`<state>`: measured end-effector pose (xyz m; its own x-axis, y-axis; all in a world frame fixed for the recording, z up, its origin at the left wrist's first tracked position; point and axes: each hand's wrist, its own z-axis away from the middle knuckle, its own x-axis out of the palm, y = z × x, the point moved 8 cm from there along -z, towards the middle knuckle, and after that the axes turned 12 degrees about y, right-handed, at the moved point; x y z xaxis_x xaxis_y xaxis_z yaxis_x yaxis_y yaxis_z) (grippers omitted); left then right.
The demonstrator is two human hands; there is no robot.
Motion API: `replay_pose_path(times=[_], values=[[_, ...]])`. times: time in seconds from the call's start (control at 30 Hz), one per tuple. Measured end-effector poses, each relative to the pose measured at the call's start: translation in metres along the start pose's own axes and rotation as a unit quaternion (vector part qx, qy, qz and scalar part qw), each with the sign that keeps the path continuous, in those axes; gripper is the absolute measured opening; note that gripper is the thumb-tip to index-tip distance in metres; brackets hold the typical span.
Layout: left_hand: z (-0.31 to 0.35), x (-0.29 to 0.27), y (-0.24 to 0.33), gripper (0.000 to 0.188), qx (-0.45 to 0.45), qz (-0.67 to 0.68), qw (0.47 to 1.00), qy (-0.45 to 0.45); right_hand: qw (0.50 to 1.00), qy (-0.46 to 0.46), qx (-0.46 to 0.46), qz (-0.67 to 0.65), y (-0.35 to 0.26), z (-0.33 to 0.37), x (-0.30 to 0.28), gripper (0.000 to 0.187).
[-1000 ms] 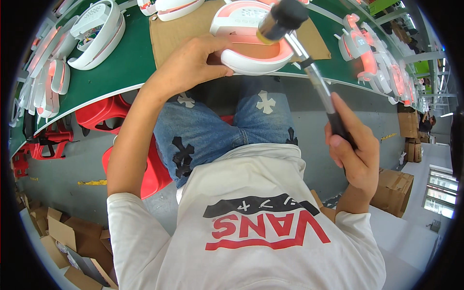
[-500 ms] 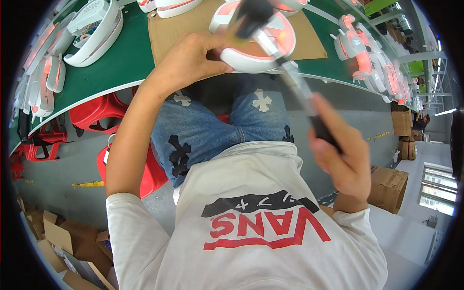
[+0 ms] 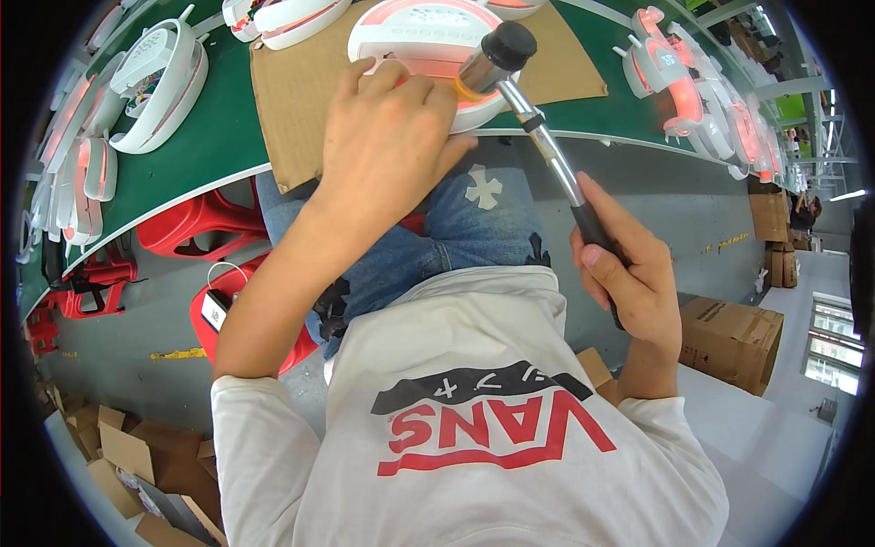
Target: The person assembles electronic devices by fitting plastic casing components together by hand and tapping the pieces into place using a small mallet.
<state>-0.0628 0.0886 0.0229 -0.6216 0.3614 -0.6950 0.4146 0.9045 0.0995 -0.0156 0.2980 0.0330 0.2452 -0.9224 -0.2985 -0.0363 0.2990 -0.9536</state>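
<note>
My left hand (image 3: 387,137) presses down on a white horseshoe-shaped plastic part with an orange-pink inner band (image 3: 415,36). That part lies on a sheet of brown cardboard (image 3: 292,100) on the green workbench (image 3: 200,155). My right hand (image 3: 629,273) grips the black handle of a mallet (image 3: 533,118). The mallet's black and yellow head (image 3: 497,56) rests against the white part, right beside my left fingers.
More white and orange parts lie along the bench at the left (image 3: 159,82), the top (image 3: 292,14) and the right (image 3: 684,82). Red plastic stools (image 3: 196,223) stand under the bench. Cardboard boxes sit on the floor at the right (image 3: 729,337) and lower left (image 3: 109,447).
The mallet has swung from a raised spot down onto the white part. My left hand has stayed on the part, sliding a little toward its near edge.
</note>
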Motion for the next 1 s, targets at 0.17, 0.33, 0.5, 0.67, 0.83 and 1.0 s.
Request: replay_pose_path(times=[0.17,0.33,0.5,0.67,0.83,1.0], values=[[0.0,0.007,0.0,0.034,-0.009,0.059,0.998,0.016,0.998,-0.023,-0.018,0.062,-0.005,-0.002,-0.012,0.057],[-0.002,0.012,-0.001,0.03,-0.002,0.049,0.999,0.012,0.994,-0.011,-0.051,0.093,-0.031,0.001,-0.033,0.059],[-0.007,0.009,0.001,0.027,0.004,0.098,0.992,0.079,0.989,0.041,-0.094,0.103,-0.043,0.013,-0.046,0.06],[-0.001,0.015,-0.005,0.03,0.0,0.079,0.997,0.022,0.984,-0.048,-0.062,0.159,-0.032,0.003,-0.03,0.059],[-0.003,0.012,-0.003,0.028,0.011,0.09,0.996,0.026,0.988,0.066,-0.072,0.118,-0.046,0.016,-0.043,0.056],[-0.008,0.007,-0.008,0.029,0.013,0.097,0.995,0.002,0.983,-0.043,-0.055,0.167,-0.021,-0.002,-0.019,0.056]])
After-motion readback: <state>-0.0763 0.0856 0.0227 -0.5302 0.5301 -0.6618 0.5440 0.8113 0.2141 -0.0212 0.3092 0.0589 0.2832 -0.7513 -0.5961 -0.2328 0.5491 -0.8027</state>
